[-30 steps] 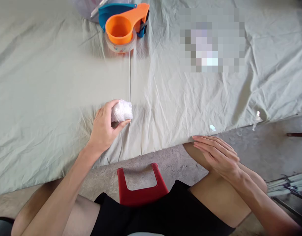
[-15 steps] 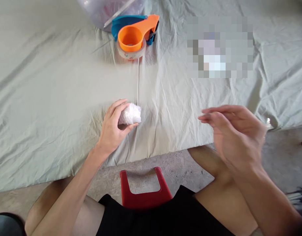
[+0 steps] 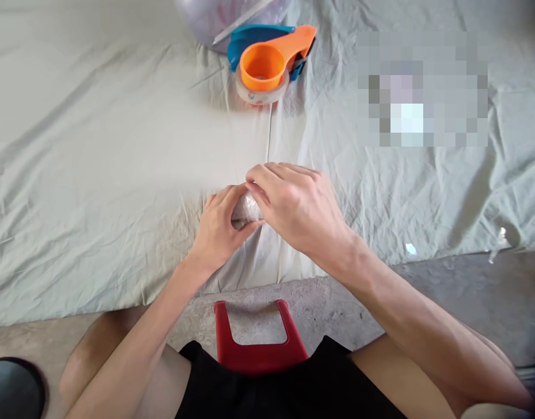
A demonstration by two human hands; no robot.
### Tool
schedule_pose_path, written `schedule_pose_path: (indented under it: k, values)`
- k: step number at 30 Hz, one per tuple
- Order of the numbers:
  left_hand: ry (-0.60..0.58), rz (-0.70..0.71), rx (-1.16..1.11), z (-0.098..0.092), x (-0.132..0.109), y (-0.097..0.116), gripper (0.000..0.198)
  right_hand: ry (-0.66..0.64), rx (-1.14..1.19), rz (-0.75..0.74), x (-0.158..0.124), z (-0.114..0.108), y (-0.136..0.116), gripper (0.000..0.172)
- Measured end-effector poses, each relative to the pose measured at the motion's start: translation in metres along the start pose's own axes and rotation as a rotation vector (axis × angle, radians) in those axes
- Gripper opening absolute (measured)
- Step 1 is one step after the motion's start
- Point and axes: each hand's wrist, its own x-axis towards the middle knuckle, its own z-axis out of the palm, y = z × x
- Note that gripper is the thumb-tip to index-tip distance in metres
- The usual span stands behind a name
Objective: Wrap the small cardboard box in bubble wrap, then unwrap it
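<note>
Left grip (image 3: 218, 227): wrapped around the left side of the bundle (image 3: 248, 208), fingers on its far side, thumb on its near side.
Bundle: in clear plastic, close to the near edge of the bench (image 3: 97, 233), just right of the left palm; its right end is covered, so its long axis cannot be read.
Nearer side: the left grip, already in contact.
Dispenser (image 3: 261, 82): on the bench beyond the bundle, well apart from both grips.
Right grip (image 3: 300, 203): curled over the bundle's right end, thumb tip beside the left fingers; whether it clasps the bundle is hidden.
Scrap (image 3: 410, 249): near the bench edge, well to the right.
Since half a second ago: the right grip has come in from the right, where it was raised apart; the left hold is unchanged; less of the bundle shows.
</note>
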Motion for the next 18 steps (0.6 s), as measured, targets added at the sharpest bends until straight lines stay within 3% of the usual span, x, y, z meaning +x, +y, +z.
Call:
schedule_pose_path:
  k: [6,13,18]
  values:
    - [-0.01,-0.016,-0.05,0.002,-0.003,-0.002,0.052,-0.065,0.085,0.054,0.004,-0.006,0.006,0.02]
    - [-0.004,-0.093,-0.154,0.003,-0.007,-0.003,0.108,-0.06,0.154,0.071,0.008,-0.009,0.008,0.024]
    - [-0.03,-0.103,-0.136,0.002,-0.006,-0.003,0.113,-0.097,0.151,0.041,0.01,-0.01,0.009,0.023]
